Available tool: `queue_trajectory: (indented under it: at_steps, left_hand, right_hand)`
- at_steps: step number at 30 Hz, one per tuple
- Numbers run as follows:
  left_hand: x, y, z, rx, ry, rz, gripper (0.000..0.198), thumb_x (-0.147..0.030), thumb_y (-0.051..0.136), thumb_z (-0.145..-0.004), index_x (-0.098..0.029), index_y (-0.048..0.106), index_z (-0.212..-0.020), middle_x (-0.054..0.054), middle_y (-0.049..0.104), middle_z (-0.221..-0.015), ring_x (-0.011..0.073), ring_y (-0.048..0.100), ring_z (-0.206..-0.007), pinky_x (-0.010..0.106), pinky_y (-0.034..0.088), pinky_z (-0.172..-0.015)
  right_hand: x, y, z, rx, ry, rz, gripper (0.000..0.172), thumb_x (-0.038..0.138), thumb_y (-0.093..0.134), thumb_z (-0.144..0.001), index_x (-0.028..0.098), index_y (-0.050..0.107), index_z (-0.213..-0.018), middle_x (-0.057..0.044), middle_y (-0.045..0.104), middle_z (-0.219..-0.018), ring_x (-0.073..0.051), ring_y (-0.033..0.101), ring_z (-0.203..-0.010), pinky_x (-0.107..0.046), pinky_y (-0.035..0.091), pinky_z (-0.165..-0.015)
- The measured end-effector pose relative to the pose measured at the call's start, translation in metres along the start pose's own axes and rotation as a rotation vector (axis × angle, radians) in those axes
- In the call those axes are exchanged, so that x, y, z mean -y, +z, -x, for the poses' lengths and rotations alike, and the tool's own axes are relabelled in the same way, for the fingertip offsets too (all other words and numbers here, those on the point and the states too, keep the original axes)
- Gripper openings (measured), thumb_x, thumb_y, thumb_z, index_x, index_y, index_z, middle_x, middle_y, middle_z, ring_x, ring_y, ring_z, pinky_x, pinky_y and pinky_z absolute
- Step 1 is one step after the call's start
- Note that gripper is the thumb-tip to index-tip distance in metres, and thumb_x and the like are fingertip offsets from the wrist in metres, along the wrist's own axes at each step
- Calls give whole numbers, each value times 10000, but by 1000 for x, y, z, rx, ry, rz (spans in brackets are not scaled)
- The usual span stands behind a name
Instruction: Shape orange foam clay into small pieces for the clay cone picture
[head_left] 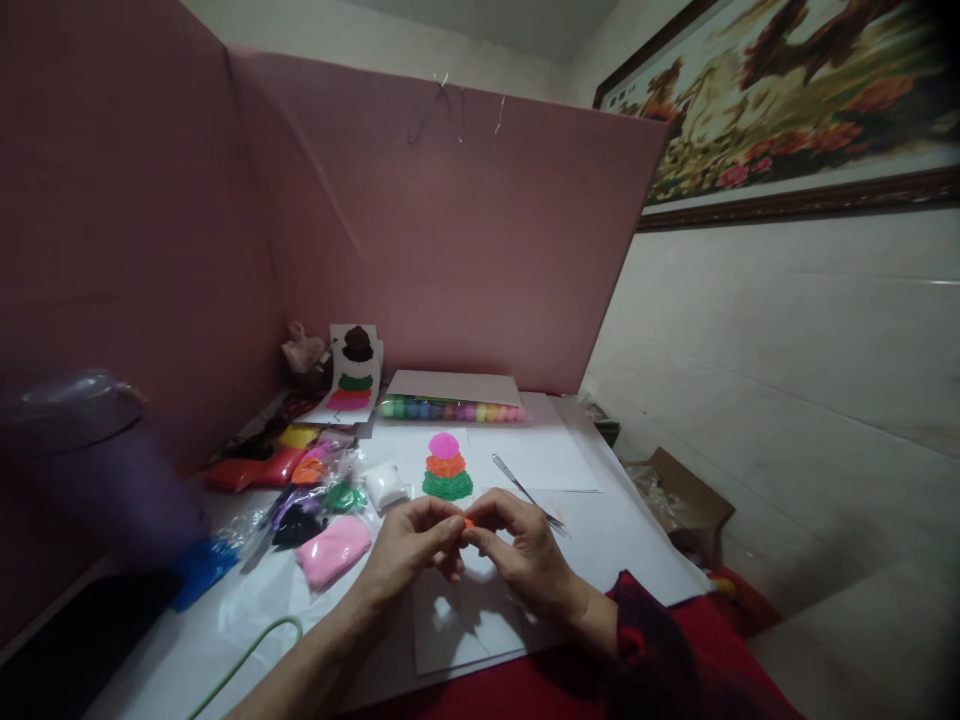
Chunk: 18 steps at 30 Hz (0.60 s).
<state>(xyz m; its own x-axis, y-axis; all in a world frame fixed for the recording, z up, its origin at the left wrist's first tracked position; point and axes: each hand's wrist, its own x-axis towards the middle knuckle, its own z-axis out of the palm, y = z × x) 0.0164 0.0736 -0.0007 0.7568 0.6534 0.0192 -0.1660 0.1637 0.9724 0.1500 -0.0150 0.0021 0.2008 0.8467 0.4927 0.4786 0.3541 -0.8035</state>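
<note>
Between the fingertips of my left hand [424,540] and my right hand [525,550] is a small piece of orange modelling clay [469,522]. Both hands pinch it above the white table, and my fingers cover most of it. Just beyond them lies a white sheet with a clay picture [447,467] of stacked pink, orange and green layers. To the right of that sheet, a pair of metal tweezers [529,492] lies at a slant, its lower end near my right hand. Under my hands is a white board or paper [457,640].
Bagged coloured clay, including a pink bag [334,552] and a white bag [385,485], lies to the left. Behind stand a pack of markers [454,410] and a card with layered colours [352,385]. A purple tumbler [112,470] stands far left. A cardboard box [682,500] sits right.
</note>
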Motion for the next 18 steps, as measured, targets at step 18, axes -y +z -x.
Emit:
queue_trajectory:
  at_steps: [18]
  left_hand:
    - [1,0,-1,-26,125,68,230,-235,716,-685,-145,637,-882,-18,611,-576,110,551,-462,238,458,-450]
  right_hand:
    - [-16,7,-8,-106,213,-476,133,275,675,-755,143,659,-765,26,565,-557,-77,490,-432,-185,438,-390]
